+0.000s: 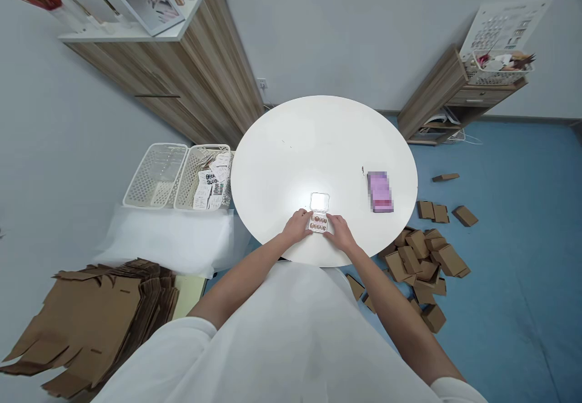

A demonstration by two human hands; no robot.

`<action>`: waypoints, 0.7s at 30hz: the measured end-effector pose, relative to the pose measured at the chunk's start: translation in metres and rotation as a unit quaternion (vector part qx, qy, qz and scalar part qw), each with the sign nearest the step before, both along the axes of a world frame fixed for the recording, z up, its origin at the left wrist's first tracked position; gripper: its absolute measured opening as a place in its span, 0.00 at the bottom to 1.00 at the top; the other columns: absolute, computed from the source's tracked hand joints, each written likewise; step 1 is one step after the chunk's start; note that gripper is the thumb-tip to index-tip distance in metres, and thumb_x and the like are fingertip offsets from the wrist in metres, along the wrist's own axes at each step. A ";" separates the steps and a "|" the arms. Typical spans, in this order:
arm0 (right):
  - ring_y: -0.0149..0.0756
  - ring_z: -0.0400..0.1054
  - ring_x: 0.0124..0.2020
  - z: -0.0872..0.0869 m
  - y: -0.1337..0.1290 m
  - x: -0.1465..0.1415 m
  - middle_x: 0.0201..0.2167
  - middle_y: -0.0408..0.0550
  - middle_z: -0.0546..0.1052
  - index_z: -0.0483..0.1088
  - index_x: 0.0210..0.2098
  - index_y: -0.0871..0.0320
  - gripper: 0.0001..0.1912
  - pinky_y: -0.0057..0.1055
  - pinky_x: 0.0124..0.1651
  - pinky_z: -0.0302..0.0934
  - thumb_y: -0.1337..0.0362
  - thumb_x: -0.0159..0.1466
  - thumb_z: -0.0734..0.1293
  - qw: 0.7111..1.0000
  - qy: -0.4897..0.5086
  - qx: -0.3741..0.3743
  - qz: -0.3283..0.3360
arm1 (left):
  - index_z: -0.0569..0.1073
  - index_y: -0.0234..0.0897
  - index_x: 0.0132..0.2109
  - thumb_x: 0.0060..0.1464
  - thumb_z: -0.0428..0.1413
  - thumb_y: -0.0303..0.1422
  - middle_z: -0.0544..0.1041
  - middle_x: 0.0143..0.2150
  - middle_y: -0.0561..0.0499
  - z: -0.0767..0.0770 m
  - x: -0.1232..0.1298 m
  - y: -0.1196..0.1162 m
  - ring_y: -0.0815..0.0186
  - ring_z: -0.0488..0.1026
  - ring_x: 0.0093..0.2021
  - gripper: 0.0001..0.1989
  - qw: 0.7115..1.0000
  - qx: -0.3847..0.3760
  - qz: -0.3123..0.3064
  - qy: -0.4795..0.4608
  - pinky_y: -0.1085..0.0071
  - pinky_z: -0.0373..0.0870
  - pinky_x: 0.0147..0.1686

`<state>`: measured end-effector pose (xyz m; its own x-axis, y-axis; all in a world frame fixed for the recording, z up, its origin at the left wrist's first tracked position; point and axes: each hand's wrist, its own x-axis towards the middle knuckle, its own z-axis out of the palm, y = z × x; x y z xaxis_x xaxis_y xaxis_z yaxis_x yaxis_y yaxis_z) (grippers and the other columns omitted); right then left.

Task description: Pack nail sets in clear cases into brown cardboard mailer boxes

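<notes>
A small transparent plastic case (319,223) lies on the white table near its front edge, its hinged lid (320,202) raised away from me. Two rows of small brownish, glossy pieces that look like press-on nails fill the case. My left hand (297,225) grips its left side, fingers curled at the edge. On the opposite side, my right hand (340,231) holds the case with thumb and fingers along the rim. Fine detail of the fingertips is too small to make out.
A purple box (381,191), partly pixelated, sits on the right of the round table (318,130). White baskets (154,176) stand at the left, one holding printed cards (211,182). Folded cardboard (100,318) is stacked lower left; small brown boxes (422,257) litter the blue floor.
</notes>
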<state>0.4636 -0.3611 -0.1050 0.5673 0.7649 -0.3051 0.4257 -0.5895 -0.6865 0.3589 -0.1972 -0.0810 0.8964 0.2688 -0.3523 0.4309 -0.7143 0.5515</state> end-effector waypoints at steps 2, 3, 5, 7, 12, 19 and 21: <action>0.44 0.56 0.51 -0.002 0.002 0.001 0.49 0.50 0.62 0.52 0.57 0.52 0.32 0.40 0.49 0.55 0.64 0.53 0.64 1.000 -0.002 -0.010 -0.002 | 0.58 0.43 0.55 0.43 0.59 0.33 0.63 0.47 0.47 -0.002 0.002 0.000 0.58 0.64 0.47 0.31 1.000 0.004 -0.004 0.006 0.66 0.64 0.41; 0.44 0.56 0.51 -0.002 0.003 0.001 0.48 0.50 0.63 0.52 0.56 0.52 0.32 0.40 0.49 0.55 0.64 0.53 0.64 1.000 -0.004 -0.014 -0.003 | 0.58 0.43 0.55 0.43 0.58 0.32 0.63 0.47 0.47 -0.004 0.003 0.000 0.59 0.64 0.47 0.31 1.000 0.004 -0.007 0.008 0.66 0.64 0.41; 0.44 0.56 0.51 -0.003 0.004 0.001 0.48 0.50 0.63 0.52 0.56 0.53 0.32 0.39 0.48 0.55 0.65 0.53 0.64 1.000 -0.010 -0.022 -0.002 | 0.58 0.43 0.55 0.44 0.58 0.32 0.64 0.46 0.48 -0.007 0.003 0.000 0.60 0.65 0.45 0.30 1.000 0.003 -0.010 0.012 0.68 0.64 0.40; 0.43 0.56 0.51 -0.004 0.005 0.002 0.47 0.50 0.64 0.53 0.56 0.53 0.32 0.38 0.48 0.55 0.65 0.53 0.64 0.999 -0.017 -0.031 0.004 | 0.58 0.42 0.55 0.44 0.57 0.31 0.64 0.45 0.48 -0.010 0.003 -0.001 0.61 0.66 0.44 0.30 1.000 0.005 -0.012 0.016 0.69 0.64 0.39; 0.43 0.57 0.49 -0.005 0.006 0.003 0.47 0.50 0.63 0.52 0.56 0.54 0.32 0.36 0.46 0.56 0.66 0.53 0.63 0.998 -0.028 -0.049 0.018 | 0.58 0.42 0.54 0.46 0.55 0.30 0.64 0.44 0.48 -0.013 0.002 -0.001 0.61 0.67 0.43 0.27 1.000 0.004 -0.015 0.017 0.69 0.64 0.39; 0.39 0.62 0.43 -0.005 0.009 0.002 0.47 0.50 0.64 0.52 0.56 0.54 0.33 0.34 0.44 0.57 0.66 0.52 0.63 0.999 -0.019 -0.045 -0.003 | 0.56 0.40 0.56 0.45 0.55 0.28 0.64 0.45 0.46 -0.011 0.002 -0.003 0.60 0.66 0.44 0.30 1.000 -0.012 -0.006 0.008 0.67 0.64 0.40; 0.38 0.62 0.43 -0.003 0.007 0.000 0.46 0.49 0.64 0.51 0.57 0.54 0.34 0.34 0.44 0.58 0.67 0.51 0.63 0.999 -0.009 -0.035 -0.019 | 0.54 0.39 0.57 0.44 0.56 0.29 0.64 0.46 0.45 -0.012 -0.001 -0.004 0.60 0.66 0.44 0.32 0.999 -0.037 0.018 -0.003 0.66 0.63 0.42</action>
